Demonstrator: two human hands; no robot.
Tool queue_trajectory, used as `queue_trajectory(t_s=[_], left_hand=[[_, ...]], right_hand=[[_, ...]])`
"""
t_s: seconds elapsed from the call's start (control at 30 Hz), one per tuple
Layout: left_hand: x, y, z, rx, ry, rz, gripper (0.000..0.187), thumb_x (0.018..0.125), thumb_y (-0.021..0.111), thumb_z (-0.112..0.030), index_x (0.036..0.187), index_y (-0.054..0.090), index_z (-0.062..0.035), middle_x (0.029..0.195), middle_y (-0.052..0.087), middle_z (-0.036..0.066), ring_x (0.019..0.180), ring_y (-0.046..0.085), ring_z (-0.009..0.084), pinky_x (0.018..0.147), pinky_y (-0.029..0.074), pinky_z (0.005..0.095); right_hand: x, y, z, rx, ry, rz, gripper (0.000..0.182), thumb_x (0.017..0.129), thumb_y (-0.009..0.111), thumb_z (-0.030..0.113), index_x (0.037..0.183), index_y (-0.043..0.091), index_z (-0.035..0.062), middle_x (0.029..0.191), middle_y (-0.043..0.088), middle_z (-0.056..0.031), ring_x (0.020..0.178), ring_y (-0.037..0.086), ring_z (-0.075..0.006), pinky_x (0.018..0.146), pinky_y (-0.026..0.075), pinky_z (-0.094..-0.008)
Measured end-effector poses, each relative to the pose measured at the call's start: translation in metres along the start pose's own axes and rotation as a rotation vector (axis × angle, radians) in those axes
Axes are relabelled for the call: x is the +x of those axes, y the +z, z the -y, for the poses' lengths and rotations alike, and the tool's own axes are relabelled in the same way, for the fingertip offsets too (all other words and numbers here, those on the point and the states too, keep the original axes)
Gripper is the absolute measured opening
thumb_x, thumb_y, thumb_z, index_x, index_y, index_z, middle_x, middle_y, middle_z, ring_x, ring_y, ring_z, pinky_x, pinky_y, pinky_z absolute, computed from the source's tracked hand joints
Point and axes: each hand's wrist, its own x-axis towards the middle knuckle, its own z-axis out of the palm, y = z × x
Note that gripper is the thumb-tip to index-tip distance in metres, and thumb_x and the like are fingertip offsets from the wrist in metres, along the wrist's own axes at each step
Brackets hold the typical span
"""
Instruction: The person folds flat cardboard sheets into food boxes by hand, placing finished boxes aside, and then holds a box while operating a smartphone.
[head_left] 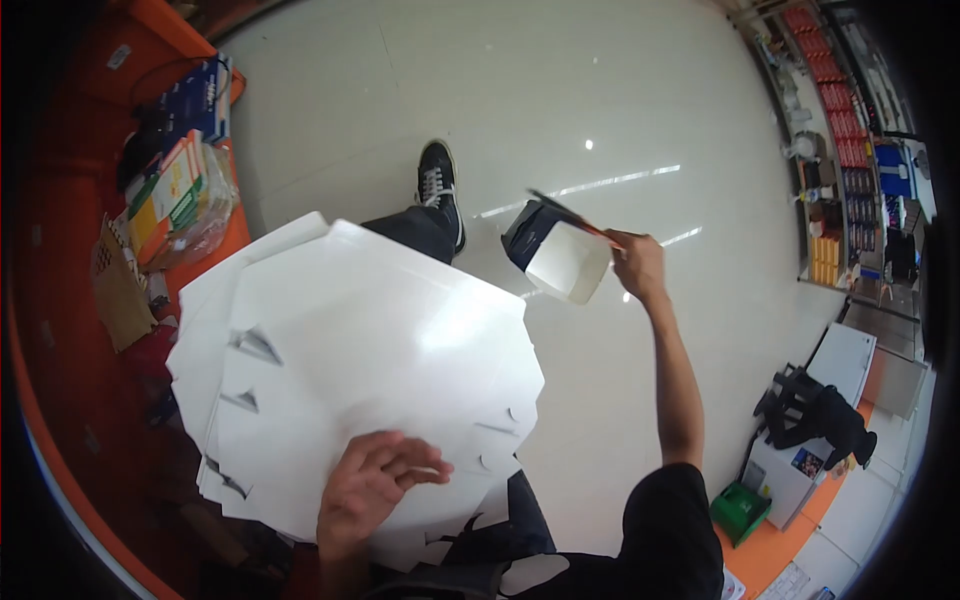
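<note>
Inspecting, we found our left hand [375, 485] pressed flat on the near stack of unfolded white cartons [350, 360]; our right hand [640, 262] pinched one folded carton [565, 262] farther right. Most remained unfolded.

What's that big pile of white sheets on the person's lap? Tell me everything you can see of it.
The stack of white sheets looks like flat, unfolded cardboard box blanks: glossy white, with angled edges and small cut slots and tabs along the sides. The sheets are fanned unevenly, so several edges show on the left. The stack lies roughly flat across the seated person's lap, above the shiny floor. The left hand rests on its near edge; the right hand is away from it.
</note>
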Motion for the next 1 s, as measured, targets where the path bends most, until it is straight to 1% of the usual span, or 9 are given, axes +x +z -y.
queue_trajectory(t_s=[0.07, 0.13, 0.2, 0.33, 0.53, 0.57, 0.67, 0.8, 1.0], left_hand=[[-0.006, 0.003, 0.003, 0.157, 0.031, -0.041, 0.075, 0.097, 0.061, -0.042, 0.151, 0.026, -0.0015, 0.142, 0.045, 0.030, 0.130, 0.050, 0.0441, 0.108, 0.040, 0.0546], [-0.013, 0.013, 0.001, 0.232, 0.081, -0.040, 0.079, 0.096, 0.063, -0.042, 0.151, 0.025, -0.0015, 0.140, 0.047, 0.027, 0.128, 0.052, 0.0427, 0.107, 0.041, 0.0528], [-0.026, 0.023, 0.002, 0.261, 0.140, -0.136, 0.080, 0.095, 0.065, -0.041, 0.151, 0.023, -0.0016, 0.136, 0.049, 0.025, 0.126, 0.053, 0.0418, 0.107, 0.042, 0.0511], [-0.045, 0.048, 0.001, 0.392, 0.356, -0.182, 0.081, 0.095, 0.066, -0.032, 0.154, 0.017, -0.0047, 0.140, 0.045, 0.023, 0.130, 0.050, 0.0364, 0.108, 0.041, 0.0498], [-0.084, 0.052, 0.003, 0.458, 0.650, -0.231, 0.120, 0.085, 0.080, -0.030, 0.158, -0.015, -0.0231, 0.153, 0.027, 0.026, 0.143, 0.032, 0.0404, 0.115, 0.029, 0.0539], [-0.090, 0.050, 0.003, 0.510, 0.665, -0.251, 0.124, 0.084, 0.081, -0.032, 0.157, -0.018, -0.0203, 0.153, 0.026, 0.028, 0.142, 0.032, 0.0420, 0.115, 0.029, 0.0536], [-0.090, 0.048, 0.008, 0.528, 0.772, -0.210, 0.118, 0.084, 0.081, -0.028, 0.159, -0.008, -0.0091, 0.151, 0.031, 0.026, 0.140, 0.037, 0.0321, 0.115, 0.033, 0.0451], [-0.093, 0.039, 0.011, 0.424, 0.731, -0.247, 0.107, 0.085, 0.081, -0.026, 0.159, 0.005, -0.0068, 0.150, 0.033, 0.025, 0.139, 0.039, 0.0296, 0.116, 0.032, 0.0416], [-0.090, 0.027, 0.018, 0.599, 0.763, -0.309, 0.096, 0.085, 0.080, -0.025, 0.156, 0.018, -0.0057, 0.152, 0.033, 0.024, 0.141, 0.035, 0.0328, 0.119, 0.026, 0.0419]], right_hand=[[-0.014, -0.078, 0.016, 0.091, 0.003, -0.149, 0.023, 0.083, 0.066, 0.007, 0.104, 0.074, 0.0108, 0.090, 0.071, -0.0184, 0.079, 0.069, -0.0353, 0.071, 0.054, -0.0436], [-0.033, -0.172, 0.045, 0.215, 0.181, -0.101, 0.014, 0.086, 0.071, 0.009, 0.098, 0.073, 0.0021, 0.089, 0.071, -0.0221, 0.077, 0.069, -0.0304, 0.069, 0.053, -0.0386], [-0.065, -0.229, 0.046, 0.155, 0.022, -0.418, 0.023, 0.086, 0.075, 0.013, 0.101, 0.070, -0.0033, 0.092, 0.071, -0.0207, 0.080, 0.068, -0.0241, 0.071, 0.053, -0.0346], [-0.119, -0.323, 0.124, 0.377, 0.028, -0.470, 0.036, 0.083, 0.081, 0.013, 0.109, 0.064, -0.0048, 0.096, 0.069, -0.0136, 0.086, 0.067, -0.0200, 0.074, 0.054, -0.0316], [-0.154, -0.316, 0.223, 0.591, -0.091, -0.262, 0.045, 0.075, 0.086, 0.011, 0.109, 0.062, -0.0046, 0.095, 0.068, -0.0108, 0.078, 0.067, -0.0178, 0.071, 0.055, -0.0310], [-0.154, -0.309, 0.237, 0.623, -0.122, -0.153, 0.043, 0.075, 0.085, 0.010, 0.109, 0.062, -0.0046, 0.094, 0.069, -0.0109, 0.077, 0.067, -0.0178, 0.070, 0.056, -0.0311], [-0.146, -0.293, 0.264, 0.640, -0.168, 0.075, 0.044, 0.074, 0.085, 0.008, 0.111, 0.063, -0.0038, 0.095, 0.069, -0.0110, 0.078, 0.067, -0.0182, 0.070, 0.056, -0.0303], [-0.141, -0.296, 0.277, 0.478, -0.196, 0.269, 0.042, 0.074, 0.082, 0.006, 0.111, 0.065, -0.0042, 0.097, 0.070, -0.0123, 0.081, 0.068, -0.0180, 0.071, 0.055, -0.0289], [-0.171, -0.316, 0.286, 0.244, -0.402, 0.027, 0.035, 0.080, 0.079, 0.012, 0.107, 0.066, -0.0054, 0.094, 0.071, -0.0153, 0.081, 0.069, -0.0226, 0.072, 0.055, -0.0340]])
